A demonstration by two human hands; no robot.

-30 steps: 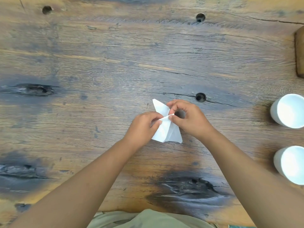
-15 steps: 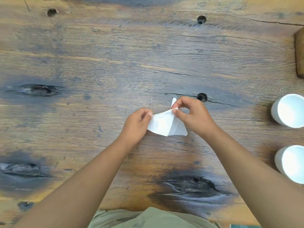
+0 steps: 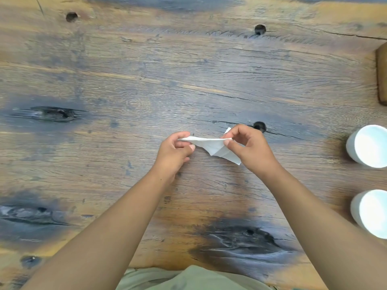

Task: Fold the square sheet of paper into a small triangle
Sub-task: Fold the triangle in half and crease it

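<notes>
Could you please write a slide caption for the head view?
Both hands, left hand and right hand, pinch a folded white paper above a wooden table.

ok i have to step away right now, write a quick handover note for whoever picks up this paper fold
Left hand: pinching the left tip of the paper.
Right hand: pinching its right end.
Paper: held just above the wooden table, stretched between both hands, already folded several times, layers loose.
Nearby: two white cups at the right edge, not involved.
Left to do: lay it down, close the last fold, press the creases into a small triangle.
</notes>
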